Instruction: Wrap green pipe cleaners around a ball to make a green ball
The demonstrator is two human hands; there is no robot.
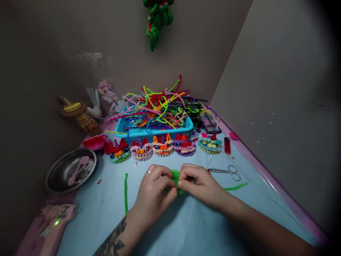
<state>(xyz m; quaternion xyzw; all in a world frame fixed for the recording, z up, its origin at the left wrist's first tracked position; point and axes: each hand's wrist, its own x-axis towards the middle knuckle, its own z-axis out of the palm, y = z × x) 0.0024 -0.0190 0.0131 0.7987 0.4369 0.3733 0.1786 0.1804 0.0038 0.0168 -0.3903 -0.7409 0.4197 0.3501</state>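
Note:
Between my two hands is a small green piece of bent pipe cleaner [175,174], mostly covered by my fingers. My left hand [157,188], with a ring on one finger, pinches its left side. From the right, my right hand [199,181] pinches the same piece with thumb and forefinger close together. A straight green pipe cleaner [126,193] lies just left of my left forearm. Another green pipe cleaner [237,186] pokes out beyond my right wrist. Small scissors [225,171] rest on the table right of my hands.
Several colourful pipe-cleaner animal heads [163,145] stand in a row before a blue tray [154,132] heaped with pipe cleaners. At left are a metal bowl [57,174] and a pink glue gun [57,227]. A red lighter [227,145] lies at right, near the wall.

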